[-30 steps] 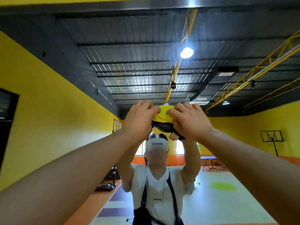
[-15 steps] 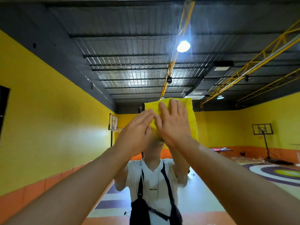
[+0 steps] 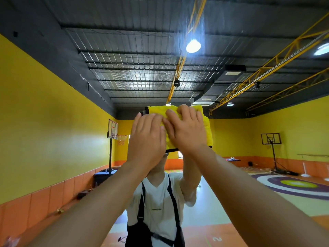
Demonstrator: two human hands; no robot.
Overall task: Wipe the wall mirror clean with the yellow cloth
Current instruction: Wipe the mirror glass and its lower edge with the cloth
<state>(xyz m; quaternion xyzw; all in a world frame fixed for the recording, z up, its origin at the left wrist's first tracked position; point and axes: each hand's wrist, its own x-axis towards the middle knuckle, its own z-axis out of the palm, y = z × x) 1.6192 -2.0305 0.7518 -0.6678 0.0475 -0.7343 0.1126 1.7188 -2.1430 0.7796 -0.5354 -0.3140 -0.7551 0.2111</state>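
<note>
Left hand point(image 3: 147, 139) lies flat on the yellow cloth point(image 3: 205, 129), fingers straight, holding nothing; right hand point(image 3: 187, 134) lies flat on the cloth too, touching the left hand; the cloth is spread out on the wall mirror point(image 3: 53, 122), near the mirror's middle.

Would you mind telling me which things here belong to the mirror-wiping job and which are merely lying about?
Belongs to the job: yellow cloth; wall mirror; left hand and right hand, both laid on the cloth.
Just about, seen as reflections: basketball hoop with net; backboard stand; ceiling lamp.
</note>
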